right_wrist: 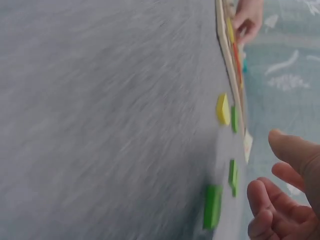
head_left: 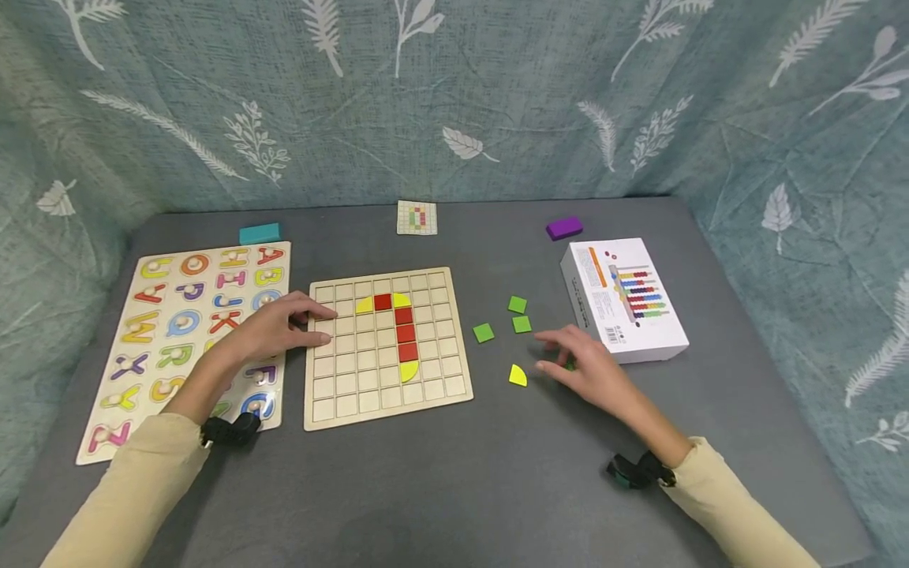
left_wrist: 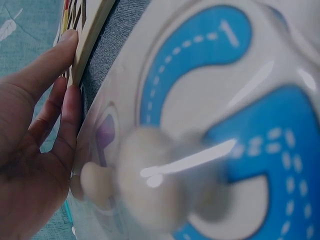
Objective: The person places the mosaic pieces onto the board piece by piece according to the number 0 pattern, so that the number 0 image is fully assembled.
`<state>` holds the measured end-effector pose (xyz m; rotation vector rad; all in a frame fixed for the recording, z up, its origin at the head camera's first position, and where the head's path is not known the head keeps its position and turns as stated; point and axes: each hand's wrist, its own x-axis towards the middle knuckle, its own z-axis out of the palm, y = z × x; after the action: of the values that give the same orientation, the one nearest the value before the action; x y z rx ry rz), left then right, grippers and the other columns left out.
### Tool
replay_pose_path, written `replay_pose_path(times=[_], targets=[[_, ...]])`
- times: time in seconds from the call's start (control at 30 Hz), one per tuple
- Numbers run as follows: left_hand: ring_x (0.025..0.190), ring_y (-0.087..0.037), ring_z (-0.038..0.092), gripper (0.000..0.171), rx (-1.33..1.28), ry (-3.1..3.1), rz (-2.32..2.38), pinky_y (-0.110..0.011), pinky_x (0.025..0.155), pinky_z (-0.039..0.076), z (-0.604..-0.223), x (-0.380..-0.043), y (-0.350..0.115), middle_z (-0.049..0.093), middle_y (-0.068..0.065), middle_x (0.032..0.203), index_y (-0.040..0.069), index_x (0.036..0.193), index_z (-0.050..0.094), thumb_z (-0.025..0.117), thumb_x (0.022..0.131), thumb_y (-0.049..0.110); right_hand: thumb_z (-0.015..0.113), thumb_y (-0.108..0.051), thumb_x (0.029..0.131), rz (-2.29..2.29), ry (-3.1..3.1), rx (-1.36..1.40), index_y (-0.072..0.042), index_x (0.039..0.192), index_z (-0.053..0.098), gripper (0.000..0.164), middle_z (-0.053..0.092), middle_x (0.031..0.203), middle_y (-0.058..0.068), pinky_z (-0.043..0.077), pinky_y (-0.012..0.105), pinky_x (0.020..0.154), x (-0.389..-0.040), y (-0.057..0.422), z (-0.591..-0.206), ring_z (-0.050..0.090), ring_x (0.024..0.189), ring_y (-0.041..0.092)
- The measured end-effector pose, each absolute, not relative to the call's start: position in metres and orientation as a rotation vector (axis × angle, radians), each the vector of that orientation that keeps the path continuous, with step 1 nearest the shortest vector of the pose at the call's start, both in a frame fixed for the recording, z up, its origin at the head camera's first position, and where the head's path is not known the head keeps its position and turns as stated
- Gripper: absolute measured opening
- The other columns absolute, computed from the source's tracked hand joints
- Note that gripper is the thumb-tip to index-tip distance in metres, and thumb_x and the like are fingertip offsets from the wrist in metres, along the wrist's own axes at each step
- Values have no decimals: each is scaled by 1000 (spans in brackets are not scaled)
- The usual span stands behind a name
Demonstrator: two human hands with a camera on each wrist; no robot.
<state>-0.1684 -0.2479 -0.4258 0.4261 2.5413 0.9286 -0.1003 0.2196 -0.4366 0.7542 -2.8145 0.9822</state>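
A wooden grid board lies mid-table, bearing several red square tiles and three yellow quarter-round tiles. My left hand rests on the board's left edge, thumb and fingertips touching it; the left wrist view shows this edge too. To the board's right lie green square tiles and a loose yellow quarter-round tile. Over the table near them hovers my right hand, fingers loosely bent, nothing visibly held. Partly hidden beneath it is another green tile.
An alphabet peg puzzle lies at the left, under my left forearm. A white abacus box stands at the right. Along the back are a pattern card, a teal block and a purple block. A leaf-print curtain hangs behind.
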Motion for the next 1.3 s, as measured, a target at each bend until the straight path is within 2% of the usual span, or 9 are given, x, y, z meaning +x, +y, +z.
replay_pose_path(times=[0.37,0.7,1.03,1.17,1.3], targets=[[94,-20,44,44,389,2529,914,-26,74,40,-429,-166,-250,52,-8,107,11,129,63,71,89,29,79,-14,81,919,-2883,659,-3,120,65,43,65,102,10,42,22,60,-79,241,-442,48,64,-1],[93,-18,44,45,403,2544,925,-25,72,40,-429,-162,-251,53,-8,107,10,129,63,71,89,30,80,-16,79,910,-2904,635,-6,120,65,45,63,108,8,43,20,58,-66,249,-450,47,64,-5],[94,-19,44,44,389,2539,905,-26,75,40,-428,-166,-250,54,-7,109,12,129,63,71,89,30,77,-8,81,888,-2900,647,-5,123,63,44,59,120,13,43,19,59,-66,249,-454,48,67,-2],[93,-19,44,44,405,2531,917,-25,73,40,-426,-168,-248,53,-8,108,10,128,63,71,89,30,74,-4,82,863,-2894,658,-6,122,64,42,59,119,12,43,19,59,-66,249,-454,48,68,-2],[91,-18,44,43,414,2535,929,-24,72,40,-425,-168,-247,53,-9,106,10,127,64,72,89,29,71,1,82,797,-2868,683,-7,118,67,37,61,116,11,46,23,62,-68,247,-455,53,74,6]])
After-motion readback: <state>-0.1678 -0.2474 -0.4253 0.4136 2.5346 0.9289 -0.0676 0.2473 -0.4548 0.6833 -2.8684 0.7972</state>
